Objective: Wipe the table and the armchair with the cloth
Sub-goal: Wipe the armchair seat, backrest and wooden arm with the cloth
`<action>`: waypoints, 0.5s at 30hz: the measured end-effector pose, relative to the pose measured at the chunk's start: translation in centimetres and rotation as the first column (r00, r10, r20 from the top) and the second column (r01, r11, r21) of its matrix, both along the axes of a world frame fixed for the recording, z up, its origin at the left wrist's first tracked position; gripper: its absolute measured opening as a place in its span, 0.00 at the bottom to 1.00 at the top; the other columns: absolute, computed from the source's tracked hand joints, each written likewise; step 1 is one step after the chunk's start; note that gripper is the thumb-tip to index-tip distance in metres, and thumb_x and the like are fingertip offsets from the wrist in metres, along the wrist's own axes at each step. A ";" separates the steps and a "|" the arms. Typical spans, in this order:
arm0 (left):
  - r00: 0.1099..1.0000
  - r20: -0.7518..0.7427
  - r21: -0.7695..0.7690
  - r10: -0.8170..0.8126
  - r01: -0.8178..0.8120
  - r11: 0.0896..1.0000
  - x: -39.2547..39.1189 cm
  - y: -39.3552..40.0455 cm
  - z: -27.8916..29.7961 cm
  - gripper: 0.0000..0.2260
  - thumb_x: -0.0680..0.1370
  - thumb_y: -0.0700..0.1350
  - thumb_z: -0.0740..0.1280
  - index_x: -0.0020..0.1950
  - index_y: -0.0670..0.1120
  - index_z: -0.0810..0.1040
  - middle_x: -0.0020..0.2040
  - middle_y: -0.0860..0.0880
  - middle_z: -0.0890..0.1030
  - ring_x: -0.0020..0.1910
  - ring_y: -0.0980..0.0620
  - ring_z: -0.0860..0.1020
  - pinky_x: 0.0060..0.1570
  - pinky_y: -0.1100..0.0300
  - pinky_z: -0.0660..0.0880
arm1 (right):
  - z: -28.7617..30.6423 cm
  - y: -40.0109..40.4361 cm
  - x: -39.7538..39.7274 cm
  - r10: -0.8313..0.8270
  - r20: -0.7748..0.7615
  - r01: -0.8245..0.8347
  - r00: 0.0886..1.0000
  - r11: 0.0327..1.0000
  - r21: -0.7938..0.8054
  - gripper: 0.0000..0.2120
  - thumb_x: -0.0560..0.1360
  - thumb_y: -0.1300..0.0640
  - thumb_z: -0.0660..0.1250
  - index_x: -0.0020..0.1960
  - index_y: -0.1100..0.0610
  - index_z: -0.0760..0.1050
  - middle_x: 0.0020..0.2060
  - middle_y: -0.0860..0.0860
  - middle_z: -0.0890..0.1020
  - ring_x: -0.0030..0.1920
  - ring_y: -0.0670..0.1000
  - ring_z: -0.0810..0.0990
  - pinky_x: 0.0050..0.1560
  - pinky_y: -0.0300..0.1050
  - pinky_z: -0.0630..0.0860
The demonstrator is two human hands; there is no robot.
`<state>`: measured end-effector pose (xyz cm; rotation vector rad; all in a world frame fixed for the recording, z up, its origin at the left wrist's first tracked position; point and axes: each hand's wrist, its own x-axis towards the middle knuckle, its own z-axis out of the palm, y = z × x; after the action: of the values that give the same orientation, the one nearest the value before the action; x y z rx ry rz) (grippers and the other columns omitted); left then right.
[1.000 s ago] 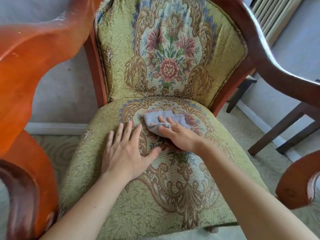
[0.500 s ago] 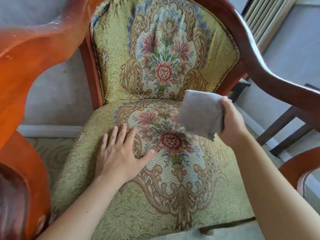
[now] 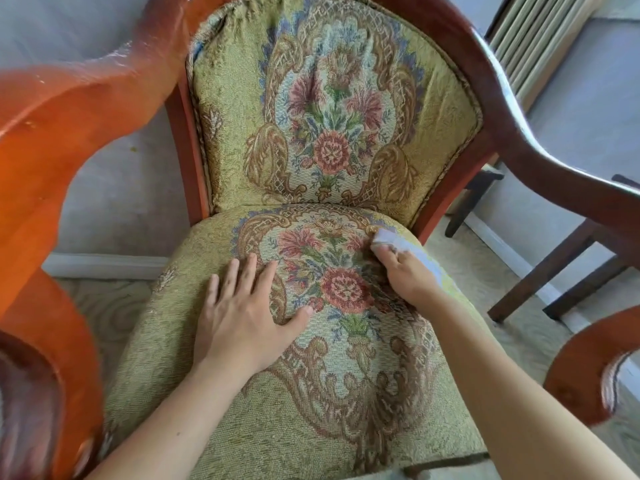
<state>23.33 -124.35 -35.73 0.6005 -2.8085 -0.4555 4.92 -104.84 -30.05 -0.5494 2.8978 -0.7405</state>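
The armchair has a green floral seat (image 3: 311, 393) and backrest (image 3: 329, 116) in a red-brown wooden frame. A pale grey cloth (image 3: 398, 242) lies on the back right part of the seat. My right hand (image 3: 405, 275) presses on the cloth, which sticks out beyond the fingers and along the hand's right side. My left hand (image 3: 242, 313) lies flat on the seat's left half, fingers spread, holding nothing.
The left armrest (image 3: 52, 168) curves up close at the left. The right armrest (image 3: 554, 161) crosses the upper right, its front end (image 3: 595, 368) at lower right. Dark wooden table legs (image 3: 547, 278) stand on the patterned carpet to the right. A radiator (image 3: 540, 36) is behind.
The right hand lifted the cloth off the seat's middle, held it in the air, and now has it down on the seat's back right. The left hand stayed flat.
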 end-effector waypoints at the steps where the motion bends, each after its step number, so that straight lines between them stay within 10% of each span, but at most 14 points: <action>1: 1.000 0.001 -0.001 0.000 0.000 1.000 0.0 0.0 0.1 0.45 0.69 0.79 0.39 0.82 0.58 0.42 0.81 0.52 0.39 0.81 0.50 0.38 0.79 0.46 0.41 | 0.0 -0.5 -0.1 0.071 -0.004 -0.071 0.997 0.996 0.046 0.21 0.85 0.45 0.47 0.71 0.48 0.70 0.74 0.58 0.66 0.72 0.60 0.63 0.67 0.53 0.61; 8: 1.000 -0.002 -0.003 0.006 -0.006 1.000 -0.1 0.1 0.1 0.45 0.69 0.79 0.41 0.82 0.58 0.43 0.82 0.52 0.40 0.81 0.51 0.39 0.79 0.47 0.40 | -0.8 -3.4 0.4 0.247 -0.012 -0.240 0.969 0.951 0.196 0.26 0.84 0.42 0.44 0.79 0.50 0.55 0.80 0.53 0.53 0.79 0.55 0.46 0.76 0.49 0.43; 15: 1.000 -0.008 -0.015 0.015 -0.015 1.000 -0.3 0.1 0.1 0.45 0.69 0.79 0.42 0.82 0.58 0.45 0.82 0.52 0.42 0.81 0.51 0.41 0.79 0.47 0.40 | -0.2 -4.9 3.1 0.472 0.030 -0.472 0.881 0.873 0.122 0.23 0.85 0.44 0.45 0.77 0.45 0.61 0.79 0.45 0.51 0.78 0.49 0.44 0.74 0.43 0.38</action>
<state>23.08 -124.21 -35.65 0.6145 -2.7957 -0.4327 8.06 -109.75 -30.29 -1.1802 2.6088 -0.4776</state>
